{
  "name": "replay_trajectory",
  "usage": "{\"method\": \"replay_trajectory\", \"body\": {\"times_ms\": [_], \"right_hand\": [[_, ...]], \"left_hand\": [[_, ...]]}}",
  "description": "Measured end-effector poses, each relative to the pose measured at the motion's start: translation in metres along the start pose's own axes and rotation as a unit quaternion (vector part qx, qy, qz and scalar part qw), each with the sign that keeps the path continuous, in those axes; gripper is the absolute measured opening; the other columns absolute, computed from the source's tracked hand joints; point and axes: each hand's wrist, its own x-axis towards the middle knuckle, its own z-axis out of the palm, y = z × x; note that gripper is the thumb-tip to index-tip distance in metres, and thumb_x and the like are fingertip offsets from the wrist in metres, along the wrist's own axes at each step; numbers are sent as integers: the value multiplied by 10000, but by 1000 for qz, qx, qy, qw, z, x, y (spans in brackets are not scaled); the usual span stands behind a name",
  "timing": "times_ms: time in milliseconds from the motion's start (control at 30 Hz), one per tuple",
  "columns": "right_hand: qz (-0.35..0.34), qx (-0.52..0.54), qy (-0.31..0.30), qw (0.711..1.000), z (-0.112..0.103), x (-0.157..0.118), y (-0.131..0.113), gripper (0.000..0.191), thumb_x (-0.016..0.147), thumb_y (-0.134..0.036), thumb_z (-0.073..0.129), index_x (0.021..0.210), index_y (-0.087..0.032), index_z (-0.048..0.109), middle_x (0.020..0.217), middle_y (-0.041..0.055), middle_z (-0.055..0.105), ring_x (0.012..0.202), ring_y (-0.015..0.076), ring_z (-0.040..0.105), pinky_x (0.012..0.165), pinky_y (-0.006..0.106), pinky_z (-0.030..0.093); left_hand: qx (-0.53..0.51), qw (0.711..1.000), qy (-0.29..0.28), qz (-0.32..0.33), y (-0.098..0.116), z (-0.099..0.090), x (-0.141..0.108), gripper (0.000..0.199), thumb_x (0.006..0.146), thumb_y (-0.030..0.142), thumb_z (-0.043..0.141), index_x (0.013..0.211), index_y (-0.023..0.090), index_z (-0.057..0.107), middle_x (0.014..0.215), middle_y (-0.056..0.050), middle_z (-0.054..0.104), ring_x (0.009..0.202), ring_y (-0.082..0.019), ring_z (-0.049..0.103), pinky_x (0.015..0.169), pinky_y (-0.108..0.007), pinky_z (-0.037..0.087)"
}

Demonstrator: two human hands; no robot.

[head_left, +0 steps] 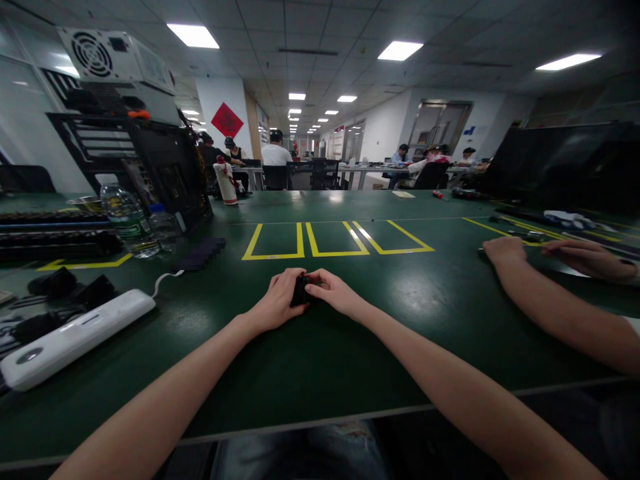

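Between my two hands is a small black object (300, 291), low on the green table (300, 373) in the middle of the head view; its kind is too dark and covered to make out. My left hand (277, 300) wraps it from the left, thumb along the near side and fingers over the far side. From the right, my right hand (334, 291) grips it with thumb and fingers. Just beyond the hands, yellow tape outlines (275, 257) mark the tabletop.
A white power strip (80, 337) lies at left, near black parts (55, 283) and a water bottle (127, 220). Behind stand an open computer case (170, 173) and a power supply unit (120, 57). At right, another person's hands (505, 250) work by a dark monitor (565, 167).
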Motion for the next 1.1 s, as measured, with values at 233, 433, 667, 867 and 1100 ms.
{"method": "replay_trajectory", "body": {"times_ms": [233, 433, 667, 867, 1100], "right_hand": [[-45, 17, -34, 998, -1, -4, -2, 355, 630, -236, 649, 914, -199, 439, 954, 9, 487, 924, 147, 513, 829, 347, 430], [-44, -21, 18, 999, 2, -3, -2, 213, 731, -329, 533, 885, -197, 469, 882, 7, 508, 838, 136, 526, 777, 339, 446], [-26, -16, -7, 1000, -1, -1, 0, 280, 714, -279, 561, 957, -184, 458, 975, 33, 502, 922, 157, 518, 831, 371, 426], [-51, 16, -18, 998, 1, -5, -3, 277, 672, -249, 609, 888, -195, 446, 927, 3, 493, 907, 134, 520, 841, 343, 425], [-38, -12, 18, 999, 2, 0, 0, 248, 711, -262, 563, 930, -202, 462, 958, 19, 503, 899, 147, 524, 825, 354, 433]], "left_hand": [[-6, 1000, 1, 1, 1, -1, 0, 543, 697, 220, 552, 1157, 214, 262, 1117, -75, 408, 1074, -229, 399, 919, -424, 284], [-7, 1000, 3, -3, 1, -1, 0, 547, 699, 237, 557, 1158, 228, 261, 1110, -71, 416, 1059, -236, 416, 904, -443, 291], [-2, 1000, 2, 0, 2, -1, 0, 543, 696, 223, 556, 1152, 218, 260, 1110, -73, 412, 1061, -228, 411, 909, -428, 292], [1, 1000, 2, -5, 2, -1, 0, 534, 701, 228, 546, 1151, 223, 258, 1122, -76, 407, 1075, -243, 402, 909, -448, 284], [-8, 1000, -3, -2, 0, -1, 0, 538, 708, 240, 549, 1161, 219, 259, 1113, -75, 408, 1057, -233, 411, 909, -438, 292]]}}
